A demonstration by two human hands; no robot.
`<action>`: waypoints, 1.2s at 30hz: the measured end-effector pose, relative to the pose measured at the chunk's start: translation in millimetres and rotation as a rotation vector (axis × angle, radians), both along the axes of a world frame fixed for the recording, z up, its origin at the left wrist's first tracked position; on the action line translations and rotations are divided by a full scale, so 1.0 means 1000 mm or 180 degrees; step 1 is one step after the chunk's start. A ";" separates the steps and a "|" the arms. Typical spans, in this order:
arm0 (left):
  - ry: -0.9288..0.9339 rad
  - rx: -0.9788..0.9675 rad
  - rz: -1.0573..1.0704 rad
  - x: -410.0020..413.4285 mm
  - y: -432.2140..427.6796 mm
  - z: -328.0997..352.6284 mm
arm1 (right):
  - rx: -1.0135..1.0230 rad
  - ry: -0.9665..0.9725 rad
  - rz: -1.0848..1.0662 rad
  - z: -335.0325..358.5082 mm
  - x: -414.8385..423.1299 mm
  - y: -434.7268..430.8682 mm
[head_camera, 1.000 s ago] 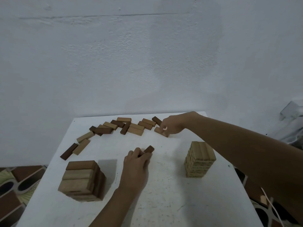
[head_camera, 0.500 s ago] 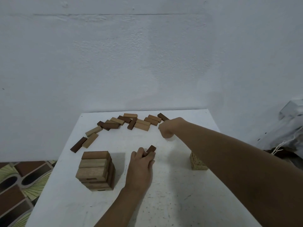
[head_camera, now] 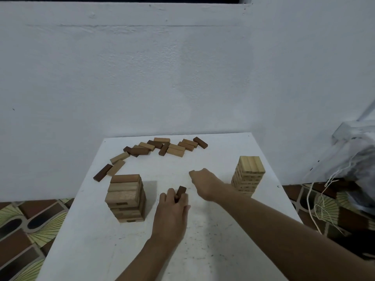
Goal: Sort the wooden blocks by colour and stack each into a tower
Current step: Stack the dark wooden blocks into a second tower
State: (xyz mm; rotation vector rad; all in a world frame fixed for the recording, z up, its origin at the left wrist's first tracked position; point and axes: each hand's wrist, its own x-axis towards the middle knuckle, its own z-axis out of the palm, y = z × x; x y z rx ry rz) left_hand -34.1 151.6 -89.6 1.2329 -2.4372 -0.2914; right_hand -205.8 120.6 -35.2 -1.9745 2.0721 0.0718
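- A white square table [head_camera: 223,250] stands against a plain pale wall [head_camera: 182,78], seen from above by the person working at it.
- The left hand [head_camera: 172,211] rests near the middle of the table. Its fingers and thumb pinch a small dark brown wooden block [head_camera: 181,191], which sticks up towards the far side.
- The right hand [head_camera: 205,182] hovers just right of and beyond the left hand, its back facing up. Its fingers are curled round a pale tan wooden block [head_camera: 191,173]; only the end of the block shows.
- A squat tower of mid-brown wooden blocks [head_camera: 125,197] stands left of the hands.
- A taller tower of pale yellow wooden blocks [head_camera: 248,175] stands to the right, partly behind the right forearm.
- Loose dark and light rectangular blocks [head_camera: 162,148] lie scattered along the far edge, curving down the left side.
- Patterned brown and green floor tiles [head_camera: 24,226] show on both sides of the table.
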 end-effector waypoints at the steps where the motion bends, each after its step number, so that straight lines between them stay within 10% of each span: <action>1: -0.0065 -0.0041 -0.0047 0.002 0.004 0.001 | -0.0103 -0.0064 0.0016 -0.001 0.004 0.009; 10: -0.0727 0.0173 -0.0499 0.027 0.030 0.030 | -0.0333 -0.0878 0.0085 -0.007 0.018 0.061; 18: 0.0100 0.0277 -0.0320 0.046 0.035 0.010 | -0.0464 -0.1408 0.0122 -0.017 0.015 0.097; 36: 0.0222 0.1222 -0.0737 0.046 0.013 0.019 | -0.0085 -0.1201 0.0395 -0.003 0.016 0.084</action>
